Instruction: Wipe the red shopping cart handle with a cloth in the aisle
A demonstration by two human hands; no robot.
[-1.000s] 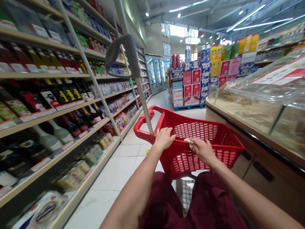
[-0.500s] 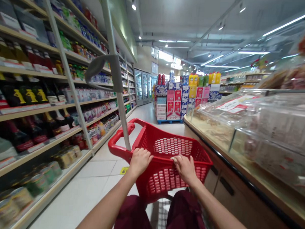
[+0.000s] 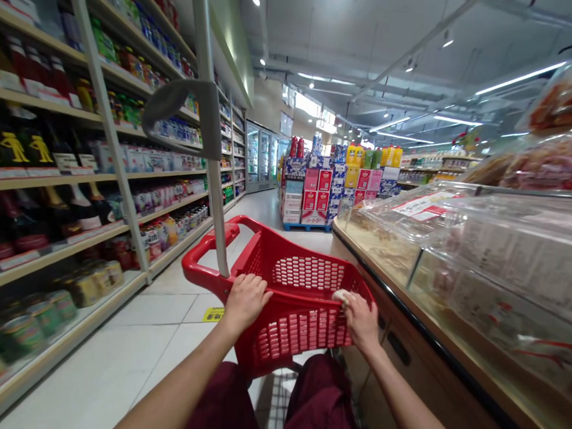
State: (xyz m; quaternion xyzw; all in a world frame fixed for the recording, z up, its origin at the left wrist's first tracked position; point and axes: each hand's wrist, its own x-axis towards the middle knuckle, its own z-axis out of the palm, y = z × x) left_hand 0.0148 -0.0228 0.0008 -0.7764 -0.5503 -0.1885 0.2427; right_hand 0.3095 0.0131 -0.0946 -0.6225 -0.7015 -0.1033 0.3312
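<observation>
Just in front of my knees stands a red plastic shopping cart [image 3: 289, 315] with perforated sides. My left hand [image 3: 247, 299] is wrapped over the near top rim, close to the foot of the grey metal pole [image 3: 217, 206]. My right hand [image 3: 361, 320] is closed at the other end of that rim, by the corner. A small crumpled white cloth [image 3: 342, 296] sticks out from its fingers and touches the rim; most of it is hidden by the hand. A grey curved holder [image 3: 207, 121] is fixed on the pole.
Shelves of bottles and cans [image 3: 74, 226] run along the left. A glass-edged display counter [image 3: 400, 281] with plastic-packed food borders the cart on the right. Ahead, stacked boxes [image 3: 315, 193] sit on a blue pallet, with glass-door fridges [image 3: 262, 154] beyond.
My right hand has slid rightward along the cart's rim with the white cloth, to near the corner. My left hand keeps its place on the rim. The whole view has shifted slightly.
</observation>
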